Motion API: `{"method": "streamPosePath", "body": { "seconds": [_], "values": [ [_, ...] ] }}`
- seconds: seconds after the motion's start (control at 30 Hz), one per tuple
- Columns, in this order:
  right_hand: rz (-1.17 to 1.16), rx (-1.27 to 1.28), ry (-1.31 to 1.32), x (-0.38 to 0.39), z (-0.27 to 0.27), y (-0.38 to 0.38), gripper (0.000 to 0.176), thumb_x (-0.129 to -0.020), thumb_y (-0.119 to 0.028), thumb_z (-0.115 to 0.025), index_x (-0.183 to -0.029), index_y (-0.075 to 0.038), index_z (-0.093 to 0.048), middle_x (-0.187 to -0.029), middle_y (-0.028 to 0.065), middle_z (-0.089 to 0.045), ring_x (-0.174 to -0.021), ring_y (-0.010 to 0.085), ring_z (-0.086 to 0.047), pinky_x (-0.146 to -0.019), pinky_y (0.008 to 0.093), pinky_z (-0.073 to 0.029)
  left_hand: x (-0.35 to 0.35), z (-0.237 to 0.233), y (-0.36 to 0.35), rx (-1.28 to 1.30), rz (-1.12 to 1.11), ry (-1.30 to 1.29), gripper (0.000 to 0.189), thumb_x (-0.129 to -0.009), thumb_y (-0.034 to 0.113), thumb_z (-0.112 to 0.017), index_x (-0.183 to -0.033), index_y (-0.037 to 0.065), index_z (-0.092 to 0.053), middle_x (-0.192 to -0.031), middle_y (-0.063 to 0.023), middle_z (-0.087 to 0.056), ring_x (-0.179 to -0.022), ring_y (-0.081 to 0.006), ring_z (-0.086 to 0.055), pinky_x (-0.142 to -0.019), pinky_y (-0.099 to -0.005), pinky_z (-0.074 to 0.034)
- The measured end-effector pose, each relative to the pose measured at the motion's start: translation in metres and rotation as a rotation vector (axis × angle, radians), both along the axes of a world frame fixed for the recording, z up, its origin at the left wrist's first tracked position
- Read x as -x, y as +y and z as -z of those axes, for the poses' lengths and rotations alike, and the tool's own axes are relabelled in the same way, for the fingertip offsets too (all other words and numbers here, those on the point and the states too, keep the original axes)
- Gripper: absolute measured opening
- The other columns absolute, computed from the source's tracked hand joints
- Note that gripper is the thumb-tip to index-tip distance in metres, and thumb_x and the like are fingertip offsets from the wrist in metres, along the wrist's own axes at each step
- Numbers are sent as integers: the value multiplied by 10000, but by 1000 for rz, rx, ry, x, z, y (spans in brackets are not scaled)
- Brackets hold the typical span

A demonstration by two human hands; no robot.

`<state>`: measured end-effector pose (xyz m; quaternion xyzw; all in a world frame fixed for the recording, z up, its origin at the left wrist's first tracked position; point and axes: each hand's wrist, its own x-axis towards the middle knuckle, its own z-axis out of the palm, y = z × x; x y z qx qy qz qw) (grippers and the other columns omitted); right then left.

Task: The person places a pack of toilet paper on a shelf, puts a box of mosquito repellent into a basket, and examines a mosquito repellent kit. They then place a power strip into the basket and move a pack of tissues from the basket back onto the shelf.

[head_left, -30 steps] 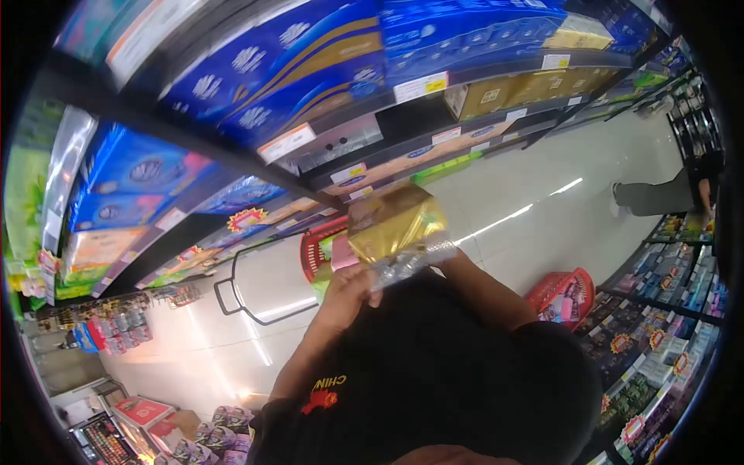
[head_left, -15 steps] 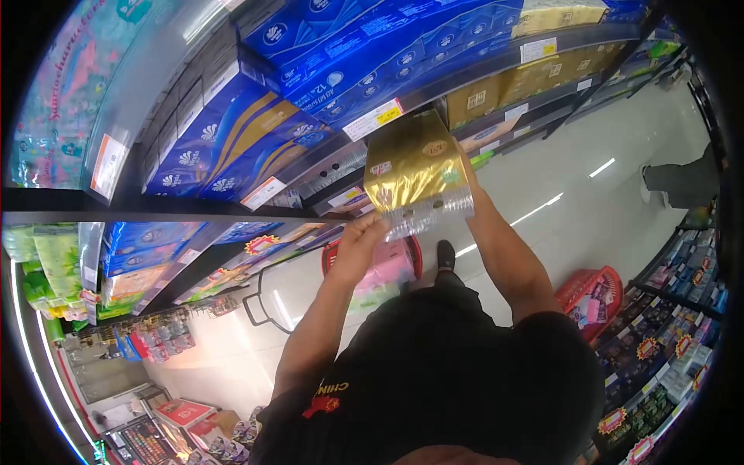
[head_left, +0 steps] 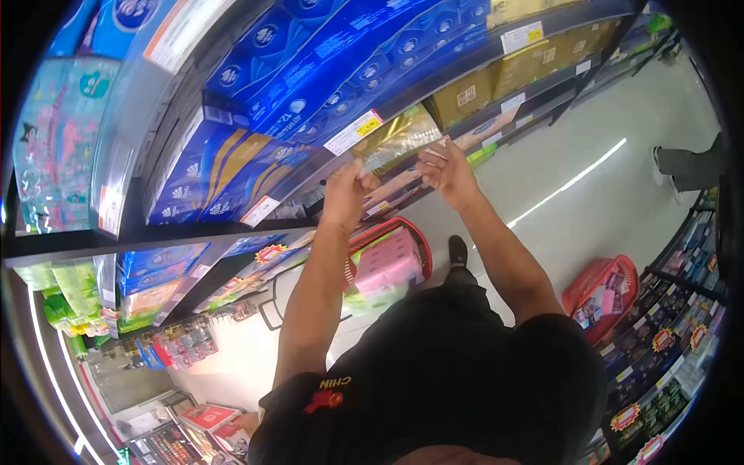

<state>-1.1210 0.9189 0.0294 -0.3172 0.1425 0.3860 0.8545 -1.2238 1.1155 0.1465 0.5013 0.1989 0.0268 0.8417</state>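
Note:
A gold tissue pack (head_left: 407, 132) sits in the shelf gap beneath a price strip, its clear crinkled plastic end facing me. My left hand (head_left: 346, 195) is at the pack's lower left corner, fingers bent and thumb apart, with the fingertips at the plastic. Just below the right end of the pack is my right hand (head_left: 449, 174), its fingers loosely bent and spread, not wrapped round anything. Whether the right fingertips touch the plastic is hard to tell. More gold packs (head_left: 465, 97) stand to the right on the same shelf.
Blue tissue packs (head_left: 310, 70) fill the shelf above. On the floor below my hands stands a red basket (head_left: 425, 260) holding a pink pack (head_left: 387, 263). Another red basket (head_left: 597, 287) is at the right, near a low display (head_left: 651, 341). A person's leg (head_left: 694, 167) shows at far right.
The gold tissue pack has moved away from me into the shelf gap. Both hands followed it upward, and the right hand has come off its side. The view has shifted slightly.

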Motion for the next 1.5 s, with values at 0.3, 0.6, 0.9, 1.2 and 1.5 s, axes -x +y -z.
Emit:
{"method": "streamPosePath", "body": {
  "seconds": [0.3,0.6,0.9,1.2,1.5],
  "values": [
    [-119,111,94,50,46,-38,513,-980,-506,-498,-1249,-71,-542,-1043,79,-657,-874,195,-652,-701,326,-509,-50,12,11,-396,-338,156,184,-989,172,-563,-1132,58,-577,-844,-21,-550,-684,-118,-477,-629,-291,-414],
    [-102,253,139,66,67,-82,468,-944,-479,-557,-1190,-81,-587,-1008,63,-665,-803,157,-641,-683,299,-498,-76,38,15,-486,-444,84,324,-1012,201,-532,-1301,60,-486,-1234,-135,-579,-1106,-250,-613,-983,-390,-514],
    [-176,325,200,84,96,-101,466,-940,-477,-554,-1191,-85,-581,-1019,73,-666,-801,159,-645,-663,296,-495,-87,30,16,-405,-324,167,380,-1005,221,-555,-1328,43,-465,-1287,-141,-567,-1187,-278,-574,-987,-421,-520],
    [-298,385,132,94,94,-63,500,-937,-497,-554,-1200,-72,-570,-1030,78,-664,-821,171,-644,-667,306,-501,-70,47,15,-465,-337,84,350,-994,228,-558,-1265,7,-539,-1228,-141,-595,-1151,-263,-585,-956,-408,-515],
    [-525,732,58,140,131,-69,510,-923,-475,-584,-1239,-76,-549,-1031,102,-649,-795,200,-636,-678,326,-504,120,179,29,-535,-37,237,387,-971,380,-533,-961,5,-627,-832,-93,-648,-738,-186,-586,-674,-337,-472]
  ]
}}
